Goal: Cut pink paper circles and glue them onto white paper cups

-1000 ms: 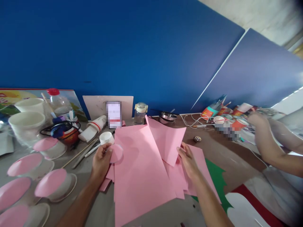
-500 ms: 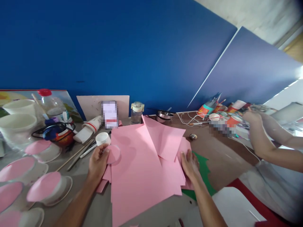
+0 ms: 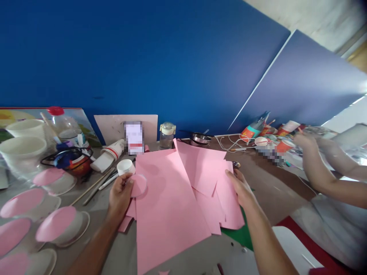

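Between thumb and fingers, my left hand [image 3: 120,194] pinches a pink paper circle [image 3: 140,186] above the left edge of a large pink sheet [image 3: 164,217]. My right hand [image 3: 240,186] is closed on the edge of a smaller pink paper piece [image 3: 229,210] at the pile's right side, thumb on top and the other fingers mostly hidden behind. Other cut pink sheets [image 3: 200,164] overlap between the hands. Partly covered green paper [image 3: 243,235] lies beneath my right forearm.
Upturned cups with pink tops [image 3: 57,225] stand at the left, near stacked cups [image 3: 24,152]. A small white cup [image 3: 125,167], a phone [image 3: 134,137] and a jar [image 3: 167,135] are behind the paper. At right, a co-worker's arms [image 3: 312,160] reach over cluttered supplies.
My right hand has gone from resting on the pile's right edge to gripping a pink piece, which now shows further right and covers more green paper. My left hand still holds the circle.
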A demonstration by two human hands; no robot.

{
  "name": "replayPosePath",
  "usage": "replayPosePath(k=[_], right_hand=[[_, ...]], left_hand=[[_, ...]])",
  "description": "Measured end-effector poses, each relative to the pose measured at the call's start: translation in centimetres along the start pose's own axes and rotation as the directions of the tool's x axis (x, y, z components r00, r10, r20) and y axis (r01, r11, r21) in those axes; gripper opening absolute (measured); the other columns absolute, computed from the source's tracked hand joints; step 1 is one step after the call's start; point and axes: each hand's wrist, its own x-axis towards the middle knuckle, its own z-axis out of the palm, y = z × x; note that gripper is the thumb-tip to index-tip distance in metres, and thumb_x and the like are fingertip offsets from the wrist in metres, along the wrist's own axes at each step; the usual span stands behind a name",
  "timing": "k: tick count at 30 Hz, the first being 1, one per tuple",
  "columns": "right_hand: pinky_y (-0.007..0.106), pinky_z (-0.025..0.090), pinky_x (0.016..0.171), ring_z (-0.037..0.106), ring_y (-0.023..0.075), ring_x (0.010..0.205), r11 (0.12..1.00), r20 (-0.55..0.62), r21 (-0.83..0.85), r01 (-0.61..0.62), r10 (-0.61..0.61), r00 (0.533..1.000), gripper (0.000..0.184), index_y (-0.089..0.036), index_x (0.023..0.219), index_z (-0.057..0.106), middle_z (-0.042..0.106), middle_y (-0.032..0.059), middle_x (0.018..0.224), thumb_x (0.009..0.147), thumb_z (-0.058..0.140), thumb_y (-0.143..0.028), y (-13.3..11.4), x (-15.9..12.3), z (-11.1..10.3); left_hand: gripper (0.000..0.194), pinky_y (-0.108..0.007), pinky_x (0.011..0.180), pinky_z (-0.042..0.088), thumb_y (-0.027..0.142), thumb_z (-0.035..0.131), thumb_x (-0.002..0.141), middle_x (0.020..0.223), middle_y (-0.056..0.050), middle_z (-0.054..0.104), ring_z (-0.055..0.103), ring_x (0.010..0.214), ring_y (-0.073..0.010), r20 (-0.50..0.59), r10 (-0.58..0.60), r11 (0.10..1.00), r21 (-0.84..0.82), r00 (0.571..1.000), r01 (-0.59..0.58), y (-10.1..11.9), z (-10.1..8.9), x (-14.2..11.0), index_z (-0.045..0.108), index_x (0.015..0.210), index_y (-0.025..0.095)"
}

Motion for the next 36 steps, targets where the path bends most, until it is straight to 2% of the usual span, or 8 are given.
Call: replayPosePath(k=[3,9,14,20,27,31,33,36], right_hand=[[0.035,0.058,0.062,0.071,0.0265,0.078,0.973,0.108,0.156,-0.169,0.154,0.982,0.047,-0.018,0.107,0.057,0.073,0.0093,0.092,0.067,0.072,-0.036,-0.1,0.1,-2.1],[0.038,0.058,0.06,0.071,0.0287,0.067,0.951,0.226,0.169,-0.258,0.218,0.949,0.04,-0.014,0.091,0.063,0.074,0.0086,0.076,0.057,0.079,-0.027,0.3,0.0,-4.3],[0.036,0.059,0.061,0.072,0.0281,0.072,0.941,0.199,0.243,-0.234,0.188,0.962,0.035,-0.015,0.091,0.065,0.075,0.0083,0.082,0.059,0.077,-0.021,-1.1,-0.1,-3.9],[0.038,0.059,0.062,0.072,0.0279,0.072,0.893,0.302,0.294,-0.341,0.251,0.92,0.032,-0.015,0.092,0.065,0.075,0.0089,0.083,0.061,0.073,-0.017,-2.4,0.7,-2.4],[0.034,0.057,0.063,0.072,0.0254,0.071,0.965,0.245,0.251,-0.075,0.012,0.969,0.044,-0.014,0.096,0.064,0.075,0.0071,0.085,0.055,0.077,-0.022,-4.6,2.0,-2.5],[0.032,0.055,0.061,0.07,0.0232,0.07,0.985,0.186,0.156,0.079,-0.107,0.977,0.037,-0.017,0.091,0.065,0.074,0.0064,0.086,0.056,0.075,-0.027,-6.7,2.7,-4.0],[0.032,0.054,0.06,0.068,0.0223,0.069,0.982,0.104,0.054,0.18,-0.185,0.977,0.032,-0.019,0.089,0.066,0.073,0.0059,0.087,0.059,0.073,-0.027,-8.1,2.9,-5.0],[0.033,0.049,0.058,0.065,0.0222,0.065,0.926,-0.053,-0.256,0.276,-0.299,0.953,0.025,-0.019,0.09,0.066,0.071,0.0081,0.081,0.067,0.068,-0.024,-10.6,2.6,-6.7]], left_hand=[[0.047,-0.029,0.063,0.046,0.051,0.063,0.069,0.083,-0.003,0.063,0.056,0.072,-0.0186,-0.02,0.011,1.0,0.014,1.0,-0.01,0.0,0.0,0.0,0.061,0.1,0.016],[0.045,-0.03,0.066,0.047,0.052,0.062,0.069,0.084,-0.004,0.064,0.059,0.076,-0.0199,-0.025,0.031,0.999,0.022,0.999,-0.03,-0.1,0.1,0.1,0.061,0.097,0.016],[0.045,-0.029,0.065,0.047,0.051,0.061,0.07,0.083,-0.004,0.064,0.058,0.075,-0.0196,-0.016,0.016,1.0,0.025,1.0,-0.016,0.2,0.1,-0.1,0.06,0.099,0.016],[0.046,-0.029,0.064,0.046,0.05,0.062,0.069,0.083,-0.003,0.064,0.058,0.073,-0.0189,-0.022,0.02,1.0,0.012,1.0,-0.02,0.3,0.2,-0.1,0.061,0.099,0.016],[0.047,-0.027,0.059,0.044,0.052,0.064,0.067,0.079,-0.002,0.062,0.056,0.067,-0.0167,-0.015,-0.013,0.998,-0.066,1.0,0.012,0.1,0.3,-0.1,0.06,0.097,0.016],[0.046,-0.026,0.058,0.043,0.051,0.065,0.067,0.078,-0.001,0.062,0.055,0.065,-0.0157,-0.019,0.003,0.998,-0.066,1.0,-0.004,-0.1,0.3,-0.1,0.061,0.097,0.016],[0.046,-0.026,0.057,0.042,0.051,0.066,0.067,0.077,0.0,0.061,0.054,0.064,-0.0151,-0.02,0.0,0.997,-0.072,1.0,-0.001,-0.2,0.3,-0.1,0.062,0.097,0.016],[0.048,-0.025,0.055,0.041,0.051,0.067,0.066,0.077,0.0,0.061,0.054,0.062,-0.0147,-0.011,-0.017,0.995,-0.096,1.0,0.016,-0.3,0.3,-0.1,0.061,0.097,0.016]])
